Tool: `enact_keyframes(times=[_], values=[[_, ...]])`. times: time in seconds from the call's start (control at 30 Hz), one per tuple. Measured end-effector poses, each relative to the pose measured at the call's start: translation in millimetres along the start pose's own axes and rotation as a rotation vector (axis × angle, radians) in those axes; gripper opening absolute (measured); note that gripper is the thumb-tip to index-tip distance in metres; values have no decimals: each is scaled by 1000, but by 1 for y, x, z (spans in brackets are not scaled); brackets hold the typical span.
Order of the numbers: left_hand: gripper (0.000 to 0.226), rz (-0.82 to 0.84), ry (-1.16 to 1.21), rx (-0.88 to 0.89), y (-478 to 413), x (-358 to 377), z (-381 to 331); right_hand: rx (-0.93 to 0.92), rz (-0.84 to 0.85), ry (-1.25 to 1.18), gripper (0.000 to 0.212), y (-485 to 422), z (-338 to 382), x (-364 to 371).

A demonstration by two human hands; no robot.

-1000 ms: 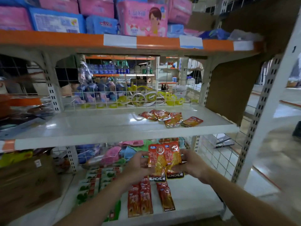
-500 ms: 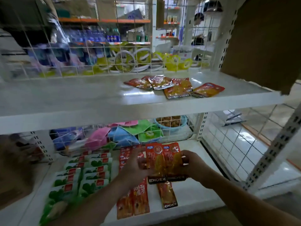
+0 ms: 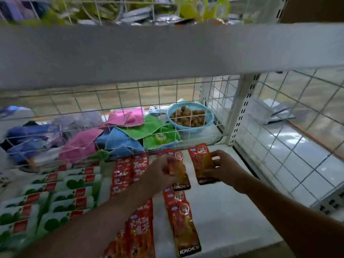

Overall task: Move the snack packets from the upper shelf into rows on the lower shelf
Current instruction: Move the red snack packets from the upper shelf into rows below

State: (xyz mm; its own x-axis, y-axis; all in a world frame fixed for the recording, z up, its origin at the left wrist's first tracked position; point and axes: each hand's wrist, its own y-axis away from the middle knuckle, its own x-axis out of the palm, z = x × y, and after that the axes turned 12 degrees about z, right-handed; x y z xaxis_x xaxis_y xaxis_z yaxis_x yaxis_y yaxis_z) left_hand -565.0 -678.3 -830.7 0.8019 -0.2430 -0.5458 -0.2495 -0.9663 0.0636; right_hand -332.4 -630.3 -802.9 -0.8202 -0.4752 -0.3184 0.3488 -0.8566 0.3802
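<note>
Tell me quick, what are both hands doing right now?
Left hand: grips an orange-red foil snack packet.
Right hand: pinches a second orange-red foil snack packet.

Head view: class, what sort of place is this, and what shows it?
Probably a small shop: white metal shelving with wire-mesh backing, rows of identical red snack packets and green packets on the lower shelf, folded cloths displayed behind.

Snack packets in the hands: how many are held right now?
2. Left hand pinches one packet; right hand holds the other packet beside it, above the lower shelf. Any stacked behind these would be hidden.
</note>
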Motion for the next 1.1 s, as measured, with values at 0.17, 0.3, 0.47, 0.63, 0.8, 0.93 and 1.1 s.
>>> enact_keyframes(times=[0.17,0.3,0.47,0.63,0.8,0.93,1.1], values=[[66,28,-220,-73,-41,29,6,23,-93,-84,56,-6,-38,1],[58,54,-443,-205,-56,50,9,18,-51,-98,52,-1,-57,2],[51,55,-833,-225,-67,57,3,27,-48,-115,51,-2,-66,-2],[38,57,-924,-120,-66,64,9,20,-30,-110,52,-3,-68,-2],[42,218,-969,-47,-61,68,14,7,-48,-108,53,-3,-68,-3],[43,216,-927,-117,-63,69,9,27,-45,-114,51,0,-73,-6],[47,273,-890,-105,-69,76,8,49,-58,-126,53,1,-79,-12]])
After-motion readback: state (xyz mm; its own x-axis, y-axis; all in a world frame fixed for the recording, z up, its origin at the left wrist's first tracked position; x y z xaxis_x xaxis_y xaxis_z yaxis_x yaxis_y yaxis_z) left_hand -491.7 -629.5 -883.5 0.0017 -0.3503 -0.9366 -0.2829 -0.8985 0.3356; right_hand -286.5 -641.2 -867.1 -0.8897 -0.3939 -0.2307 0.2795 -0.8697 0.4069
